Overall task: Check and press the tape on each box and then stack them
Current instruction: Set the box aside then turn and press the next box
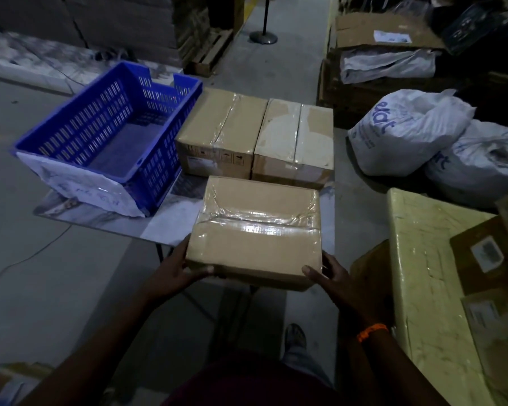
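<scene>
You hold a brown cardboard box (255, 230) between both hands at the near edge of the table (170, 224). Your left hand (176, 273) grasps its near left corner, thumb laid along the near face and fingers wrapped round the left side. Your right hand (332, 276) grasps the near right corner the same way, thumb on the near face, fingers out of sight behind the right side. The box's near part hangs out past the table edge. Whether its far part rests on the table cannot be told.

A strip of clear tape (258, 222) runs left to right across the top of the box, shiny and wrinkled, with more tape folded over the far left corner.

Farther back on the table two more taped boxes stand side by side and touching: the left box (220, 130) and the right box (295, 136), each with tape running near to far along its top seam.

A blue slotted crate (109, 136) sits on the left of the table, just beside the left box. On the right, off the table, lie two white sacks (408, 130) and, nearer to you, a yellow wrapped parcel (423, 259). An orange band (371, 331) circles your right wrist.
</scene>
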A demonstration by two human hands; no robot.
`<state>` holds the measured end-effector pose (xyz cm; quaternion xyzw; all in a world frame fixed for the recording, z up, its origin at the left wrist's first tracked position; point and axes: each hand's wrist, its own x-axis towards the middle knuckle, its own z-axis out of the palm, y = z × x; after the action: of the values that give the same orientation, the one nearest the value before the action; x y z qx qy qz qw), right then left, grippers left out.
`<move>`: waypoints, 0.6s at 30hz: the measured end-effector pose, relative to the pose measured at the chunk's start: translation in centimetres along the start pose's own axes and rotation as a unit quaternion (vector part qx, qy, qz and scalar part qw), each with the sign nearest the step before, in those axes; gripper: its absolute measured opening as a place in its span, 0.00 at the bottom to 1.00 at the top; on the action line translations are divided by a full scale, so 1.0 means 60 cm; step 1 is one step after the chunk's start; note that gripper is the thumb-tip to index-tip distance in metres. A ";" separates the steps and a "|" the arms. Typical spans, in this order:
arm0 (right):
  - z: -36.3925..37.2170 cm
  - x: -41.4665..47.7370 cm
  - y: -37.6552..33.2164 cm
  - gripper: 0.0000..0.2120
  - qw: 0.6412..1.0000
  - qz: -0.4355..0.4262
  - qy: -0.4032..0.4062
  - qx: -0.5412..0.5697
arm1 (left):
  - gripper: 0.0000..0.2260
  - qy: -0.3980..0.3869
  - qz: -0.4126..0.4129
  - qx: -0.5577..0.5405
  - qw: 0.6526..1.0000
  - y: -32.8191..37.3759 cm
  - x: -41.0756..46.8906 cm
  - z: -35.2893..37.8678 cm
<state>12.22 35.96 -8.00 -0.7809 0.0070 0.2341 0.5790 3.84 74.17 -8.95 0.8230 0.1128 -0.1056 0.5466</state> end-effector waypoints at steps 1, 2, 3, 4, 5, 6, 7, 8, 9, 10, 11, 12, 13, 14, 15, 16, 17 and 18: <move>0.000 -0.008 0.010 0.36 1.000 0.006 -0.010 -0.015 | 0.40 -0.008 -0.015 -0.004 1.000 -0.016 -0.015 0.001; 0.002 -0.013 0.020 0.40 0.999 0.012 -0.016 -0.031 | 0.40 0.000 -0.025 -0.001 1.000 -0.027 -0.025 0.005; 0.007 -0.016 0.027 0.44 0.999 0.014 -0.019 -0.045 | 0.38 0.021 -0.022 0.004 1.000 -0.033 -0.030 0.009; 0.013 -0.018 0.030 0.47 0.998 0.008 -0.018 -0.054 | 0.35 0.052 -0.014 0.004 0.999 -0.034 -0.031 0.014; 0.018 -0.019 0.030 0.46 0.998 -0.002 -0.012 -0.058 | 0.29 0.091 -0.008 0.002 0.996 -0.028 -0.029 0.019; 0.023 -0.020 0.025 0.45 0.998 -0.009 0.000 -0.056 | 0.24 0.132 -0.001 0.003 0.991 -0.015 -0.026 0.021; 0.026 -0.019 0.016 0.43 0.999 -0.017 0.017 -0.049 | 0.20 0.170 0.010 0.009 0.985 0.002 -0.022 0.021; 0.027 -0.018 0.003 0.41 0.998 -0.028 0.032 -0.036 | 0.17 0.203 0.020 0.014 0.979 0.019 -0.018 0.019; 0.027 -0.019 -0.015 0.40 0.998 -0.042 0.043 -0.019 | 0.15 0.230 0.030 0.011 0.973 0.037 -0.015 0.014; 0.024 -0.019 -0.034 0.41 0.997 -0.061 0.052 -0.003 | 0.15 0.251 0.042 -0.004 0.967 0.055 -0.013 0.007; 0.019 -0.020 -0.055 0.41 0.994 -0.085 0.063 0.006 | 0.14 0.264 0.062 -0.027 0.962 0.073 -0.010 -0.002; 0.013 -0.020 -0.076 0.40 0.991 -0.112 0.077 0.005 | 0.14 0.264 0.083 -0.052 0.960 0.091 -0.008 -0.010; 0.007 -0.019 -0.095 0.37 0.987 -0.134 0.089 0.003 | 0.14 0.255 0.106 -0.068 0.959 0.110 -0.006 -0.018; 0.002 -0.016 -0.110 0.35 0.984 -0.149 0.100 0.004 | 0.15 0.244 0.123 -0.073 0.959 0.127 -0.002 -0.023; -0.003 -0.012 -0.122 0.34 0.981 -0.161 0.108 0.009 | 0.16 0.236 0.131 -0.076 0.960 0.138 0.004 -0.026; -0.008 -0.006 -0.132 0.34 0.979 -0.169 0.116 0.011 | 0.19 0.233 0.132 -0.080 0.960 0.144 0.012 -0.027; -0.013 0.002 -0.140 0.34 0.977 -0.176 0.122 0.006 | 0.21 0.234 0.129 -0.083 0.960 0.148 0.020 -0.027; -0.016 0.011 -0.146 0.33 0.975 -0.180 0.127 -0.001 | 0.22 0.234 0.125 -0.082 0.961 0.150 0.029 -0.026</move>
<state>15.64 38.14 -0.18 -0.7934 -0.0604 0.0246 0.6052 8.29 72.32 -1.03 0.7848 0.1424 0.1689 0.5790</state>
